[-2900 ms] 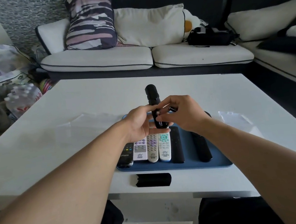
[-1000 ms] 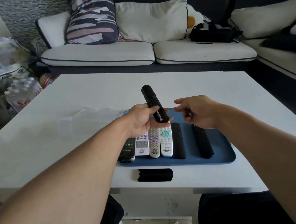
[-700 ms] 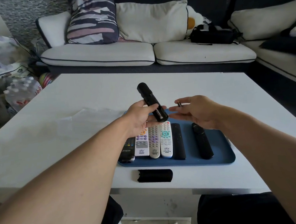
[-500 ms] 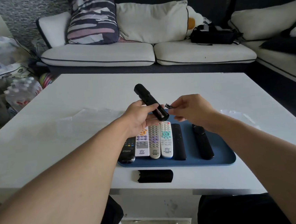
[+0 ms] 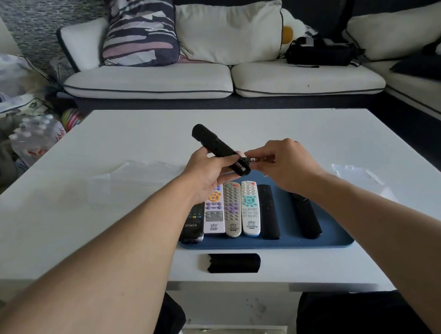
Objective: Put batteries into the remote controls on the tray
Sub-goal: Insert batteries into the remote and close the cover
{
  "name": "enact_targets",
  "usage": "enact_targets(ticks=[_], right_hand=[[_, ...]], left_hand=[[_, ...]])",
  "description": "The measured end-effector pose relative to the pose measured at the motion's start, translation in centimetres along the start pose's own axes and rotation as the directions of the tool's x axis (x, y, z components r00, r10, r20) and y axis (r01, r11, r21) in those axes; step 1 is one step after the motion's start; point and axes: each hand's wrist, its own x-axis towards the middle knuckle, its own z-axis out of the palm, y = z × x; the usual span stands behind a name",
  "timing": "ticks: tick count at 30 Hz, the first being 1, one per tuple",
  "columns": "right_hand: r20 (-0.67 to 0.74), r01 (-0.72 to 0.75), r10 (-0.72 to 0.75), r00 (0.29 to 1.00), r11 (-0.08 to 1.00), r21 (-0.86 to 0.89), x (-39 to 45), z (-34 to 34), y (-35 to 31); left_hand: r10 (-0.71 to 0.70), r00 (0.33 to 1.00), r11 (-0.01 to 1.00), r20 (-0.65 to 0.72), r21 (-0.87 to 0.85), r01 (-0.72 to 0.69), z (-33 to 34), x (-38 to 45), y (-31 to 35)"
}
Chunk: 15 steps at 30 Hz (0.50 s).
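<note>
Above the far edge of the blue tray (image 5: 288, 243), the left hand (image 5: 209, 172) grips a black remote (image 5: 216, 148), its near end tilted down, while the right hand (image 5: 285, 164) pinches a battery (image 5: 248, 160) right at that end. To seat it well, line the battery up with the open bay, check polarity, and press against the spring. The loose black cover (image 5: 232, 263) waits on the bench (image 5: 305, 137), just in front of the tray.

- White table (image 5: 319, 141): bears two clear plastic wrappers, one at left (image 5: 134, 175), one at right (image 5: 360, 177).
- Sofa (image 5: 152, 82): white seat cushions, dark frame (L-shaped, behind the table).
- Striped pillow (image 5: 138, 26): leans on the sofa back.
- Black bag (image 5: 321, 52): rests on the right seat cushion.
- Bottled water pack (image 5: 36, 136): on the floor, left of the table.
</note>
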Motion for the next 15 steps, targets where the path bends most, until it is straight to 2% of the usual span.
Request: enact_targets(ticks=[5,11,15], right_hand=[[0.049,-0.011,0.013,0.999,0.999,-0.035,-0.32,-0.3,-0.23],[0.033,0.009,-0.006,0.999,0.998,-0.069,-0.27,0.01,-0.13],[-0.068,-0.044,0.048,0.996,0.997,0.061,-0.2,0.33,-0.08]], left_hand=[[-0.008,1.0,1.0,-0.012,-0.011,0.008,-0.03,0.08,0.0],[-0.009,1.0,1.0,-0.017,-0.004,0.009,-0.05,0.24,-0.03],[-0.003,1.0,1.0,-0.025,0.025,0.004,-0.29,0.47,-0.1]])
